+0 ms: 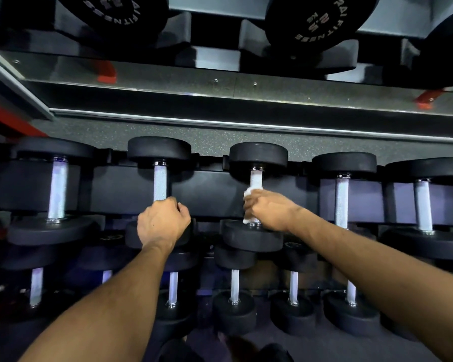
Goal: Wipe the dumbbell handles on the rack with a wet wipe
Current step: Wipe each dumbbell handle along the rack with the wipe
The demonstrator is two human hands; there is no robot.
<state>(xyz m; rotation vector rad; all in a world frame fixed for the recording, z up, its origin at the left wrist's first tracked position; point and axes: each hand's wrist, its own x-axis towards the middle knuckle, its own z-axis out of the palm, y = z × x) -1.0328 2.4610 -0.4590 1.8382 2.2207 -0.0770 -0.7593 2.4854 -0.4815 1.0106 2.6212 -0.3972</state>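
Observation:
Black dumbbells with silver knurled handles lie in a row on the middle shelf of the rack (209,184). My right hand (270,210) grips the handle (255,177) of the dumbbell right of centre, with a white wet wipe (249,194) wrapped around the handle under its fingers. My left hand (162,223) grips the lower part of the neighbouring dumbbell's handle (160,181) to the left. Both handles are partly hidden by my fists.
More dumbbells flank these on the same shelf, one at the left (56,189) and two at the right (341,202). A lower shelf holds several smaller dumbbells (234,286). Above, a metal shelf edge (220,100) carries large dumbbells (317,22).

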